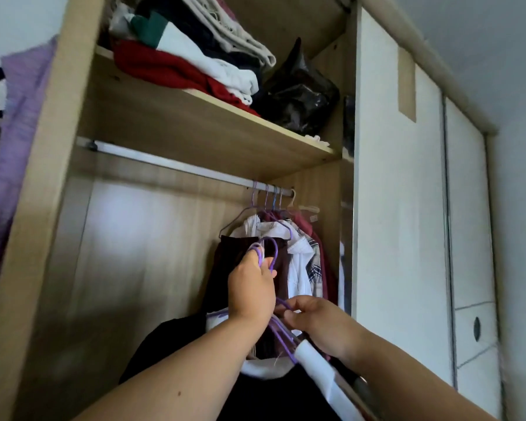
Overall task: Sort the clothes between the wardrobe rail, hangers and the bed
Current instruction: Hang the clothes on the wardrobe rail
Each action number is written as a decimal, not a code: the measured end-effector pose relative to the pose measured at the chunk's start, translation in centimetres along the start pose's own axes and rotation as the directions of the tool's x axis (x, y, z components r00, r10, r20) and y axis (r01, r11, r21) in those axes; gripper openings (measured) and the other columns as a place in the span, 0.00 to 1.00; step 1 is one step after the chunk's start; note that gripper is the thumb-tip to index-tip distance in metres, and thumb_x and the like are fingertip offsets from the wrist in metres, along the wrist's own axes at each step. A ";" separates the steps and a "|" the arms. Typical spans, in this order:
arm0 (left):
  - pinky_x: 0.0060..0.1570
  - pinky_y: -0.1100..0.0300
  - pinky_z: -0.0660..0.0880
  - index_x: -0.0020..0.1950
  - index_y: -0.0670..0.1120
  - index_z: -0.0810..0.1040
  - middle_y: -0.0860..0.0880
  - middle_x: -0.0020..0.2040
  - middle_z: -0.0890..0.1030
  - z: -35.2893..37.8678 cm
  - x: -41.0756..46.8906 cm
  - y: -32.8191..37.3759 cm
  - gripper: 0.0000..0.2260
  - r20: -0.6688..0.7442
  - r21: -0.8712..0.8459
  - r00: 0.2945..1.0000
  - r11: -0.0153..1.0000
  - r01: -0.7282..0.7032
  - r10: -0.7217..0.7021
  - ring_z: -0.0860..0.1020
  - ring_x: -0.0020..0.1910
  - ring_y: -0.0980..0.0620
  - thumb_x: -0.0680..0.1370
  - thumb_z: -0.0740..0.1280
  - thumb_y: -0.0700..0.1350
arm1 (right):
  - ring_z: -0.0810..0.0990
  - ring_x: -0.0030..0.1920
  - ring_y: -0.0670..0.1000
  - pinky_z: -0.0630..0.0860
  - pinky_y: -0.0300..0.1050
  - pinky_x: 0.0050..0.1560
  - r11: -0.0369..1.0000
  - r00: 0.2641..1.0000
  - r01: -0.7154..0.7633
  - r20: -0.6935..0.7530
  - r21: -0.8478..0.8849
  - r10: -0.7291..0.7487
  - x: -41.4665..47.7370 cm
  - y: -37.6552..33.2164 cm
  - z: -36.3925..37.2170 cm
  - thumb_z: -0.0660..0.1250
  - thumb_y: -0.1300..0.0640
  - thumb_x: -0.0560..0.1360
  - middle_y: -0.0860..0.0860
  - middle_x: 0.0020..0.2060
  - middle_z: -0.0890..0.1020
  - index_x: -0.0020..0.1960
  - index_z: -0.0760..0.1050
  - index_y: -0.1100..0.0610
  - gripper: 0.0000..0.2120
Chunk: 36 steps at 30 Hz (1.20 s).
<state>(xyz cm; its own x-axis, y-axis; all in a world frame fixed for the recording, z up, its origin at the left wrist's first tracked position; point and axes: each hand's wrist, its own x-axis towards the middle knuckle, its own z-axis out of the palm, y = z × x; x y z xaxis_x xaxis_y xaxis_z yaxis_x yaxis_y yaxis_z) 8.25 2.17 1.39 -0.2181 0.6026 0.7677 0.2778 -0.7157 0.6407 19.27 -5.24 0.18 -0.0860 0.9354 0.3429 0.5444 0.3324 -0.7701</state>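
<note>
Wardrobe, open bay; sorting judged part done. Rail [176, 167]: bare along most of its length. At its right end hang a few clothes [301, 262] (white, plaid, maroon, dark brown) on purple and blue hooks [268, 196]. Hangers [281, 332]: a purple bunch in hand, low in the near centre, below the rail and just in front of the hung clothes. They carry a black garment [170, 344] and a white piece [315, 360], and are not on the rail. Left to do, as judged: this bunch must go up on the rail or be stripped for the bed. Which of the two cannot be told, nor how much else waits. Bed: not in view. Left hand [251, 290]: fingers curled round the bunch's hook ends [257, 250], raised in front of the dark brown piece. Right hand [319, 325]: thumb and fingertips pinch one purple wire arm [283, 303] just right of the left wrist, the other fingers bent. Shelf [195, 123], above the rail: a folded pile [195, 56] in red, white, green and beige, with a black bag [301, 95] to its right. Purple cloth [16, 132]: hangs outside the frame, far left. White door [398, 208]: to the right of the bay.
</note>
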 end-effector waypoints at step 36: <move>0.43 0.60 0.71 0.37 0.44 0.78 0.44 0.42 0.82 5.6 42.1 -5.9 0.12 0.238 0.557 0.966 0.801 -0.218 0.097 0.78 0.42 0.46 0.68 0.77 0.50 | 0.78 0.33 0.50 0.76 0.38 0.42 0.959 0.953 0.268 -0.170 0.089 -0.251 41.0 -7.6 -4.0 0.68 0.67 0.72 0.53 0.28 0.78 0.55 0.76 0.72 0.14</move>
<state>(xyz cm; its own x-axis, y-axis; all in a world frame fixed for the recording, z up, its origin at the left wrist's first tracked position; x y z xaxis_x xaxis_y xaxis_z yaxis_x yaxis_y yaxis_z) 2.72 33.71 29.88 0.0385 0.5965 0.8017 0.7913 -0.5081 0.3401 14.92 30.13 22.27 -0.0765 0.7876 0.6114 0.4246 0.5806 -0.6947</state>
